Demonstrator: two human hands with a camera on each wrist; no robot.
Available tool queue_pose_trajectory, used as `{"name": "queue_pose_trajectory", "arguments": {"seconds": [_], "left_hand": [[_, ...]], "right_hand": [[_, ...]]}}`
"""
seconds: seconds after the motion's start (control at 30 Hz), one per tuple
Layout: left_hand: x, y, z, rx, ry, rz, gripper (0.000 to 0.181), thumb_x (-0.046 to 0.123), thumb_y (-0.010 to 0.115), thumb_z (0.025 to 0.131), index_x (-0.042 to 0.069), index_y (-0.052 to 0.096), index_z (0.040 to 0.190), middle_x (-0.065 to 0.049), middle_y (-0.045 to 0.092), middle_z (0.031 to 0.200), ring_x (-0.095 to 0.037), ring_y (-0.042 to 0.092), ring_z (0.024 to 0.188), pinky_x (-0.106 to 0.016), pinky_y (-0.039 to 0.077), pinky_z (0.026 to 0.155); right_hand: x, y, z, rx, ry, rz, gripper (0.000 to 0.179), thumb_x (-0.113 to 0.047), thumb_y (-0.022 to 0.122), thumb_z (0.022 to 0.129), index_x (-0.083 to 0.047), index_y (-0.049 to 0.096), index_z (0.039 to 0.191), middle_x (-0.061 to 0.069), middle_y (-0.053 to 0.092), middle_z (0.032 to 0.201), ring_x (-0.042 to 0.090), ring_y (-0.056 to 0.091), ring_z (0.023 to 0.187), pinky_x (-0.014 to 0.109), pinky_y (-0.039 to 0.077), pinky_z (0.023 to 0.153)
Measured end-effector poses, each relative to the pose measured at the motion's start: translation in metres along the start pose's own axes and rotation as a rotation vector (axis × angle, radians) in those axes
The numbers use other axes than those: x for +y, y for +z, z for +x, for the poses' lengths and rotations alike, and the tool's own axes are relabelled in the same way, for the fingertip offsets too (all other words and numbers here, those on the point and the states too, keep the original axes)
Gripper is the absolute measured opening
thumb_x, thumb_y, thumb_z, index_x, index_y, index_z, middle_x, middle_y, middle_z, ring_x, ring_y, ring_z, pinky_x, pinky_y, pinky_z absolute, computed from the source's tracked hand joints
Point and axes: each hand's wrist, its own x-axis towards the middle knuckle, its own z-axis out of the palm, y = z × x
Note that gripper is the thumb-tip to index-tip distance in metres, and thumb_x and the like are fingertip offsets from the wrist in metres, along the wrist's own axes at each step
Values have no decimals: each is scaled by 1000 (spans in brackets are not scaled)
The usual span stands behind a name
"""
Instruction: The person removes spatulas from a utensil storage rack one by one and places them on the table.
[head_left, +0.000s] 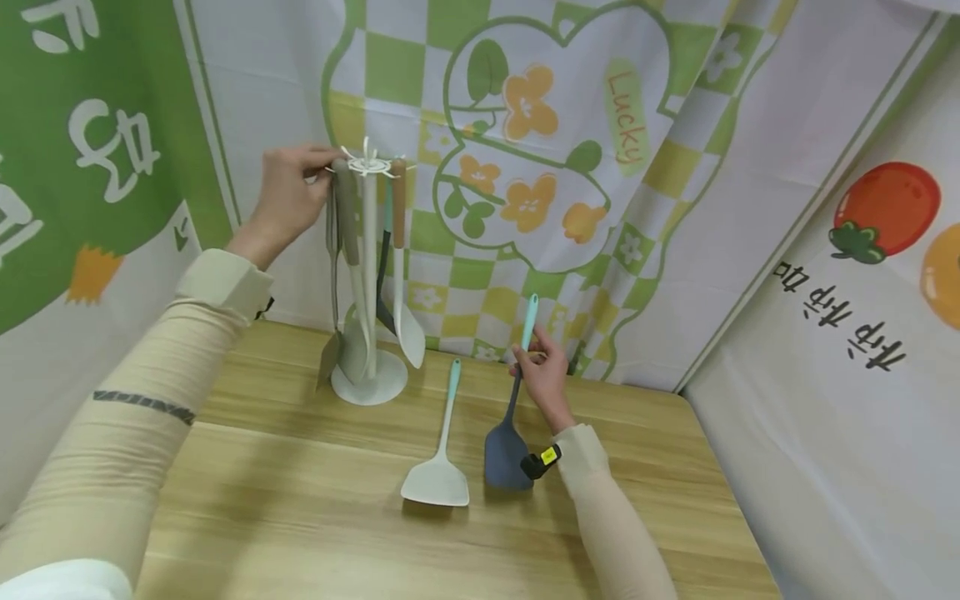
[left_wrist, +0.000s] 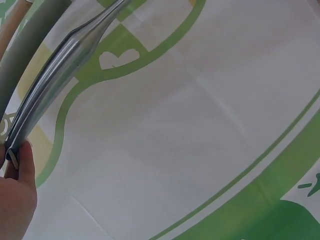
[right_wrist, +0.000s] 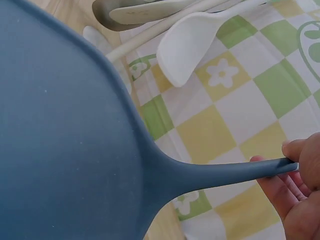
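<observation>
- Blue turner (head_left: pixel 507 454), handle up, blade down: the right hand (head_left: pixel 546 375) grips it over the table (head_left: pixel 300 500).
- Utensil stand (head_left: pixel 370 275) stands leftward, nearer the left hand (head_left: pixel 288 192), which pinches a steel handle (left_wrist: pixel 60 65).

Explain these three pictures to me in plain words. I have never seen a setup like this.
There is no machine here, just a person working bare-handed. The wide picture is taken from the head, looking forward and down. The other two come from the left and right wrists, each showing that side's work up close.

On the wooden table stands a white utensil stand with several hanging utensils. Nearer the person lies a white spatula with a turquoise handle end.

The left hand pinches the handle end of a metal-handled utensil beside the stand's top. The right hand holds a blue-grey spatula by its handle.
</observation>
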Motion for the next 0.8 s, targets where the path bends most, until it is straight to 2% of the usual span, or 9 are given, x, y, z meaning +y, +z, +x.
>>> {"name": "queue_pose_trajectory", "arguments": {"seconds": [0.07, 0.13, 0.27, 0.3, 0.67, 0.8], "left_hand": [[1, -1, 2, 5, -11, -21, 32, -11, 50, 95, -4, 75, 114, -21, 73, 117, -36, 70, 111, -19, 58, 92], [1, -2, 3, -1, -22, -32, 31, -9, 51, 96, -2, 76, 114, -20, 73, 116, -36, 70, 111, -15, 57, 90], [1, -3, 3, -33, -63, -46, 29, -7, 53, 98, -1, 75, 115, -19, 72, 116, -36, 69, 112, -18, 58, 91], [2, -3, 3, -40, -74, -48, 28, -6, 53, 98, -1, 75, 115, -19, 72, 117, -36, 69, 112, -20, 59, 92], [6, -4, 3, -43, -114, -54, 32, -7, 51, 97, 2, 76, 114, -20, 72, 116, -34, 69, 113, -25, 59, 94], [5, -4, 1, -45, -121, -55, 34, -7, 50, 97, 4, 77, 115, -20, 72, 116, -34, 69, 113, -29, 59, 95]], "right_hand": [[-4, 0, -3, 0, 4, -3, 64, 7, 66, 94, -2, 43, 152, 18, 53, 99, 57, 64, 81, 64, 60, 78], [-2, -1, -4, 10, 15, -22, 63, 8, 66, 93, -2, 45, 152, 19, 53, 100, 50, 67, 78, 58, 63, 75], [15, -1, -2, 30, 32, -42, 61, 5, 68, 94, -8, 49, 151, 14, 54, 101, 22, 68, 69, 45, 66, 69], [16, -2, -3, 27, 38, -45, 62, 6, 67, 94, -9, 49, 151, 13, 54, 100, 19, 67, 68, 43, 66, 68], [23, -1, -9, 2, 92, -59, 63, 0, 71, 93, -9, 48, 151, 13, 56, 101, 26, 68, 72, 35, 66, 64], [27, 1, -11, -5, 117, -58, 63, 2, 70, 93, -7, 48, 151, 13, 55, 101, 40, 69, 78, 35, 66, 62]]}}
